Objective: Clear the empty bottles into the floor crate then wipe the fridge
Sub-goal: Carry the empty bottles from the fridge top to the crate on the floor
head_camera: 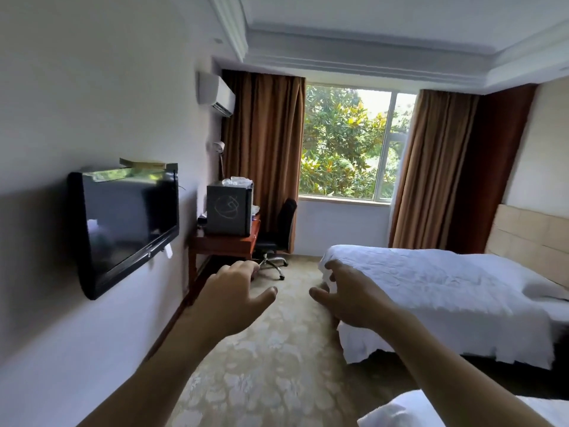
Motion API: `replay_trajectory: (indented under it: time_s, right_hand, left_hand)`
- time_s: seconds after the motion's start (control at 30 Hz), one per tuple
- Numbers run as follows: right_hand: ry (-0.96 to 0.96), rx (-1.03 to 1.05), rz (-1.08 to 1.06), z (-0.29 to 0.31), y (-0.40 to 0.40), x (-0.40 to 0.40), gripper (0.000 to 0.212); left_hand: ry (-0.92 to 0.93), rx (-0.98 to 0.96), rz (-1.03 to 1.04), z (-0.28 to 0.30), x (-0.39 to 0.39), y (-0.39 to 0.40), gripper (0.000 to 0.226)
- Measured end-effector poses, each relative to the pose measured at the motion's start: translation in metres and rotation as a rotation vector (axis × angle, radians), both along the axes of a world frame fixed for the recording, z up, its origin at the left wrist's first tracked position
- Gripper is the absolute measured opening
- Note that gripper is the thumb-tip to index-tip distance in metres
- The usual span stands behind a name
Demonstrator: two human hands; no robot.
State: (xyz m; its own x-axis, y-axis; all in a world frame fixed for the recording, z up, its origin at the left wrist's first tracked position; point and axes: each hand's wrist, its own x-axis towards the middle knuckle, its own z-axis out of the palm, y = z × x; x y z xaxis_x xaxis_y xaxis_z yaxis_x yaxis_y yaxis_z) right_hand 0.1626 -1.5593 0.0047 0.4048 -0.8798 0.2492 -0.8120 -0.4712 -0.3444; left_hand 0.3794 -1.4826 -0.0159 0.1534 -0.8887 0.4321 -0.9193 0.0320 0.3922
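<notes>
On the far desk against the left wall, beside the curtain, sits the small grey fridge (229,211), and on its top lies a pale clutter that I take to be the empty bottles (237,181), though they are too blurred to say how each lies. No floor crate shows from here. Both my hands are well apart from that fridge, stretched out over the carpet (277,349) with the bed (431,288) to the right. My left hand (234,298) hangs on the fridge's side and is, I judge, the nearer one; its fingers are loosely curled and hold nothing. My right hand (351,298) is likewise slack and empty, nearer the bed. The fridge lies ahead and left of both
</notes>
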Motion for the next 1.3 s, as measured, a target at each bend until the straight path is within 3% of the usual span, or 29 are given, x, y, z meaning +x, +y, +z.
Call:
replay_trajectory:
  time_s: [0.53, 0.9, 1.3]
  right_hand:
    - [-0.099, -0.027, 0.079, -0.014, -0.345, 0.089, 0.061]
    - [-0.155, 0.028, 0.192, 0.009, -0.609, 0.146, 0.068]
    - [-0.131, 0.026, 0.180, -0.012, -0.849, 0.242, 0.079]
  left_hand:
    - [-0.023, 0.042, 0.036, -0.005, 0.084, -0.349, 0.062]
    - [-0.048, 0.031, 0.138, 0.018, 0.139, -0.580, 0.068]
    - [-0.112, 0.013, 0.133, -0.007, 0.251, -0.829, 0.066]
